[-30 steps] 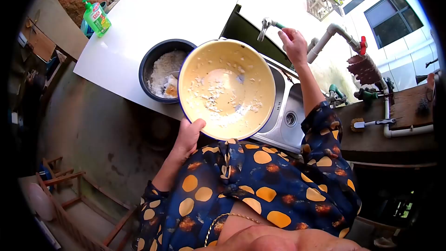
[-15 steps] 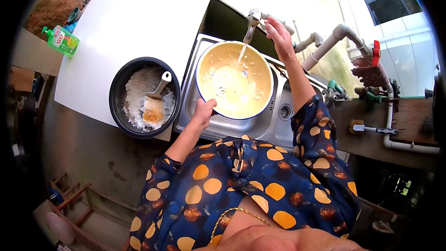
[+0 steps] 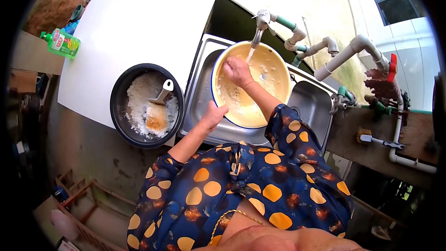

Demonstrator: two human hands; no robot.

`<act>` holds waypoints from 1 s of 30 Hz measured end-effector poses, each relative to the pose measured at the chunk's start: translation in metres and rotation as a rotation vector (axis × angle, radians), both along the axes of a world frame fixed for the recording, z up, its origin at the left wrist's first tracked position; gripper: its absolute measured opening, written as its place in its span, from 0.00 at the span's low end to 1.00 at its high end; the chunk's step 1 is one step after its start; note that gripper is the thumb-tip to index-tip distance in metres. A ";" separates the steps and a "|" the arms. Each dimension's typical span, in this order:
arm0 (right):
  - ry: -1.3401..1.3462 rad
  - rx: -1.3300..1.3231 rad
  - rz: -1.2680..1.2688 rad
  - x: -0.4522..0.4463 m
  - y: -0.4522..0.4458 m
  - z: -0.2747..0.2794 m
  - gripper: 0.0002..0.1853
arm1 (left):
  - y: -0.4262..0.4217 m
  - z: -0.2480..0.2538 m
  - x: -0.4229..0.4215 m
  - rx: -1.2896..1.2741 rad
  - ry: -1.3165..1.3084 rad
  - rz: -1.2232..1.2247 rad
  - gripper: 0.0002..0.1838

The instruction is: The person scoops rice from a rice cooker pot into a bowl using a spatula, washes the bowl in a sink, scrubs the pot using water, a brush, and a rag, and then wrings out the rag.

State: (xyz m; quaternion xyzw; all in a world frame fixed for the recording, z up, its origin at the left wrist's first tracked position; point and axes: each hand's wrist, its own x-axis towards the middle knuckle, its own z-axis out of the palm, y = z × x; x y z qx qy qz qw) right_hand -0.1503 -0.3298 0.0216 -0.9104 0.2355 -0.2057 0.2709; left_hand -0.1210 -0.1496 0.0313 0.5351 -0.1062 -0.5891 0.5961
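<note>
A yellow enamel basin [image 3: 269,107] with a blue rim sits tilted over the sink, with water and white bits like rice grains in it. My left hand [image 3: 214,115] grips its near-left rim, thumb over the edge. Inside the basin, my right hand [image 3: 237,71] presses against the left inner wall with fingers curled; whether they hold anything is hidden. Water runs from the faucet [image 3: 258,32] into the basin. To the left, a black rice cooker pot [image 3: 120,123] holds cooked rice [image 3: 139,93] with a browned lump and a white rice paddle [image 3: 162,93].
The double steel sink [image 3: 309,97] lies under the basin. A white counter [image 3: 148,23] spans the left, with a green dish soap bottle [image 3: 62,43] at its far edge. Pipes [image 3: 346,56] run along the right, near a scrub brush [image 3: 378,140] on a ledge.
My right hand has moved from beside the faucet down into the basin. The basin has shifted slightly right in view, with my left hand still on its rim. Water keeps running.
</note>
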 end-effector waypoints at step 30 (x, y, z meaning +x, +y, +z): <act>0.227 0.691 -0.093 -0.015 -0.023 -0.011 0.11 | -0.007 -0.017 -0.055 -0.028 0.208 0.326 0.18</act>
